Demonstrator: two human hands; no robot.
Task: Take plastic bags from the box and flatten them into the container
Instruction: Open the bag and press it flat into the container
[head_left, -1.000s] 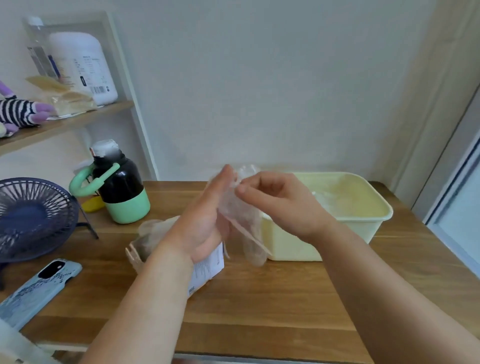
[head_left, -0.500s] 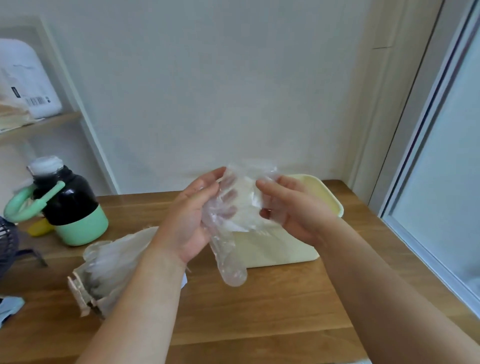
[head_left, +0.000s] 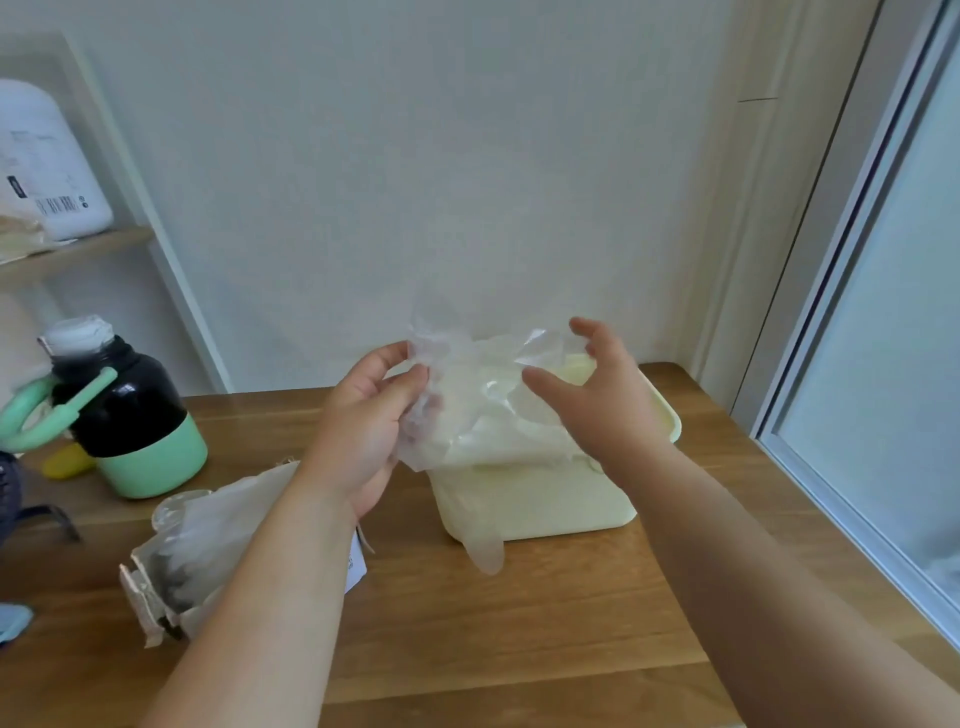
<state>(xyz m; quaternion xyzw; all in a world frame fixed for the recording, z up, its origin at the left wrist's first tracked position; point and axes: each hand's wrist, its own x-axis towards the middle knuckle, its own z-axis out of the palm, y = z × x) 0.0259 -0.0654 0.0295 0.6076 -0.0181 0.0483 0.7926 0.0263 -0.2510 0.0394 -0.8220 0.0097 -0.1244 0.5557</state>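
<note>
My hands have drawn apart since half a second ago, and the plastic bag (head_left: 478, 405) is spread wider between them, above the near part of the container (head_left: 535, 504). My left hand (head_left: 363, 415) pinches the bag's left edge between thumb and fingers. My right hand (head_left: 602, 400) is at the bag's right edge with fingers spread and curved. I cannot tell whether it grips the film. A narrow lobe of the bag hangs in front of the container's near wall.

The pale yellow container stands on a wooden table (head_left: 519, 634) of plank grain. Behind it is a plain white wall (head_left: 415, 156); to its right, a window frame (head_left: 852, 322) runs along the table's edge. To its left lies the torn cardboard box (head_left: 156, 587), more clear bags spilling from it. Further left stands a black and green flask (head_left: 124, 415). Above that, a wooden shelf (head_left: 78, 254) bears a white jug (head_left: 47, 166).

Writing: the jug carries a barcode and small print, and the box a white label (head_left: 356, 566). Neither is legible.
</note>
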